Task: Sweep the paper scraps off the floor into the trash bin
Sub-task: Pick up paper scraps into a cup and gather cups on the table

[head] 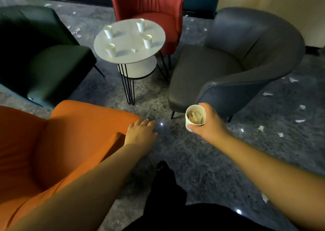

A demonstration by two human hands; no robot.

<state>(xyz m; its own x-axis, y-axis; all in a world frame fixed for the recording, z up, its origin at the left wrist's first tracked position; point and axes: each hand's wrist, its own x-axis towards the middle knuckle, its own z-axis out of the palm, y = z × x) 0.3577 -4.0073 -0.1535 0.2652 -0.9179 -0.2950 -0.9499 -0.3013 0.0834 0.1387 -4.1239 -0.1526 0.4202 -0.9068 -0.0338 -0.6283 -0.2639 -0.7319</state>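
Four white paper cups [147, 41] stand on the round pale-grey table [154, 51] among four armchairs, and a fifth white paper cup [195, 117], holding bits of paper and something yellow, sits in the right hand [209, 123], whose fingers and thumb wrap round its side. The left hand [140, 134] reaches forward with fingers loosely spread, holding nothing, at the front corner of the orange upholstered armchair [61, 142]; whether it touches the fabric I cannot tell. The two hands are well apart.

Torn white paper scraps [279, 125] lie scattered on the dark speckled floor [184, 160], most thickly to the right beyond the grey leather armchair [228, 68], with more far off beside the dark green armchair [44, 63] and near the red fabric armchair [149, 7]. One small scrap [133, 50] rests on the table itself. No broom, dustpan or trash bin appears in view.

By my reading, the sweeping proper has not begun; this looks like gathering loose rubbish by hand, the held cup serving as a collector. The next move probably calls for carrying that cup to a bin, wherever it stands, and fetching a sweeping tool, then working the right-hand scatter first since it lies nearest.
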